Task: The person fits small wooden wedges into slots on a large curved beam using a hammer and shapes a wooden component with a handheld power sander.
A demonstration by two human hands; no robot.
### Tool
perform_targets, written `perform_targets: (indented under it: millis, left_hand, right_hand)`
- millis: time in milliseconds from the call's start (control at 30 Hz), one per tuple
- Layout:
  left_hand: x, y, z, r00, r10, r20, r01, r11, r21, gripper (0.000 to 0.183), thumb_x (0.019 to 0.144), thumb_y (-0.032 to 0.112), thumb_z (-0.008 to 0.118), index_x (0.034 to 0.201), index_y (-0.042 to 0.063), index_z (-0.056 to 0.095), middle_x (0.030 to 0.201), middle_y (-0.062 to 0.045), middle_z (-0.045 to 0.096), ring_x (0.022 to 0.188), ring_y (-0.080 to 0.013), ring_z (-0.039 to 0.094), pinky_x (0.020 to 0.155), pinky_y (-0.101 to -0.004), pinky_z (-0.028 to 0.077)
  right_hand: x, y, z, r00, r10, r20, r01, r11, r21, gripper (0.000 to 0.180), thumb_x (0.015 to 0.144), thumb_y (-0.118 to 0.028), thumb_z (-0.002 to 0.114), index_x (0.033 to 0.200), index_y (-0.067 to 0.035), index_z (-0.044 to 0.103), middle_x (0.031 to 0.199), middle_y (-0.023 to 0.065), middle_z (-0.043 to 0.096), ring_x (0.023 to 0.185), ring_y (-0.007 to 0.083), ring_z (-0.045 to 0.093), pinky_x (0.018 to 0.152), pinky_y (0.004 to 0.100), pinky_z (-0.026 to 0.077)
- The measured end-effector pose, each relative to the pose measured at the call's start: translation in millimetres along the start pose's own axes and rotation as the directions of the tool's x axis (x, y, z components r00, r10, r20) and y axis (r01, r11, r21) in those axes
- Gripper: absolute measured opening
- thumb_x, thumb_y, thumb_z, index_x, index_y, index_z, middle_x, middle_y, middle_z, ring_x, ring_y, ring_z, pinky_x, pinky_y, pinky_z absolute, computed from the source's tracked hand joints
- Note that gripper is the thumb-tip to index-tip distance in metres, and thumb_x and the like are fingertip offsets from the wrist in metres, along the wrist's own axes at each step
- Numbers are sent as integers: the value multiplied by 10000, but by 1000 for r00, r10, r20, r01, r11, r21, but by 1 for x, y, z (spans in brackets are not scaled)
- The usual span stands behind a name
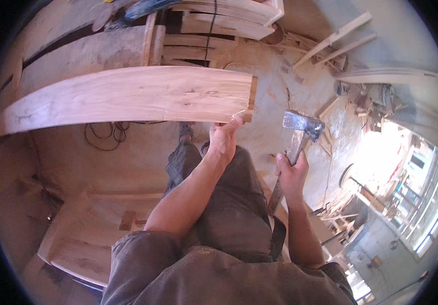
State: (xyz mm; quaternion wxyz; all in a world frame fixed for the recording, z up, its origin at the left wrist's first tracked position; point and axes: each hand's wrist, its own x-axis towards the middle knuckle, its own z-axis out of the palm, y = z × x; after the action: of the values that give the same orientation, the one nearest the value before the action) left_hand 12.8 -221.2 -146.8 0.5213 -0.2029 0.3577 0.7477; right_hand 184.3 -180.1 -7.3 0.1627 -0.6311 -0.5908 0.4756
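A long, wide wooden board [139, 95] spans the view in front of me, its end grain at the right. My left hand [224, 139] grips the board's near right corner, thumb on top and fingers partly hidden beneath. A thin pale sliver or mark shows on the board by the thumb. To the right of the board, my right hand [293, 171] is closed around the wooden handle of a hatchet [297, 143]. The hatchet's worn steel head points up, apart from the board.
Behind the board stand wooden frames and slats [223, 23]. A black cable [106, 135] coils on the dusty floor. Wood strips [333, 40] lean at the far right, near a motor-like machine [379, 95]. A wooden piece of furniture [97, 232] is at lower left, a bright window [421, 190] right.
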Motion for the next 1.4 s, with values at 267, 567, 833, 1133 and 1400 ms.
perform_targets:
  millis: [267, 567, 833, 1133, 1400]
  left_hand:
    - [-8, -8, 3, 996, 68, -55, -67, 997, 29, 501, 892, 14, 742, 1351, 9, 540, 1278, -70, 647, 1195, -186, 589, 1034, -341, 452]
    - [-8, -55, 40, 801, 449, -397, -478, 878, 28, 439, 952, 137, 710, 1342, -15, 577, 1257, -81, 657, 1125, -181, 602, 1019, -351, 452]
    - [1, -74, 62, 637, 520, -569, -642, 767, -18, 765, 930, 155, 750, 1547, -59, 353, 1333, -160, 634, 1147, -191, 612, 1029, -336, 458]
    - [15, -85, 68, 524, 528, -668, -765, 636, -98, 1058, 867, 69, 792, 1598, -98, 46, 1234, -205, 666, 1104, -216, 650, 1000, -339, 491]
    - [13, -82, 73, 467, 524, -712, -792, 607, -73, 1138, 823, 100, 820, 1590, -113, 8, 1211, -212, 677, 1038, -211, 666, 966, -349, 505]
  right_hand:
    - [70, -26, -23, 947, -160, 279, 272, 861, -429, 285, 933, -190, 681, 1084, 15, 552, 838, 224, 662, 780, 404, 661, 710, 480, 515]
    - [157, -59, -36, 591, -192, 784, 763, 449, -465, 372, 934, -192, 665, 1209, 15, 521, 980, 304, 689, 894, 525, 655, 760, 586, 492]
    - [174, -70, -20, 355, -200, 913, 932, 147, -330, 317, 940, -185, 658, 1158, 1, 523, 867, 274, 692, 830, 486, 682, 733, 582, 524]
    - [199, -91, -3, 190, -113, 975, 981, -12, -192, 337, 941, -158, 641, 1174, 25, 480, 927, 294, 683, 833, 489, 685, 745, 583, 528]
    - [225, -109, 14, -5, -27, 1000, 999, -44, 4, 334, 917, -121, 652, 1170, 19, 486, 962, 292, 682, 838, 483, 687, 723, 558, 540]
